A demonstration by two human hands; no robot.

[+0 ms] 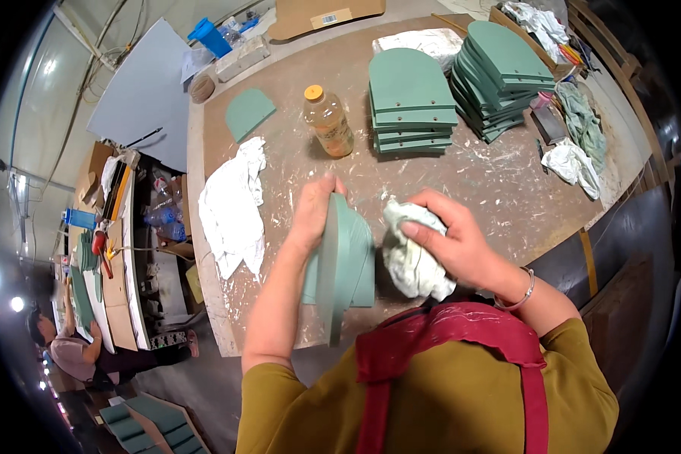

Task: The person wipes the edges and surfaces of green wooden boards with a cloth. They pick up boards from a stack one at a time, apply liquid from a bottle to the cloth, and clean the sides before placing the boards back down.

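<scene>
Green board point(334, 280) stands near-upright at the table's point(272, 329) near edge, gripped by the left hand point(312, 213). Right hand point(455, 236) clutches a bunched rag point(415, 274), just clear. Looks like wiping: I'd brace the board, press evenly, refold to clean cloth. Beyond: bottle point(330, 130), then stacked boards point(411, 102).

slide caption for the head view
Left hand holds a green panel, seen edge-on, while the right hand grips a crumpled white cloth; a yellow-capped bottle stands beyond.
</scene>
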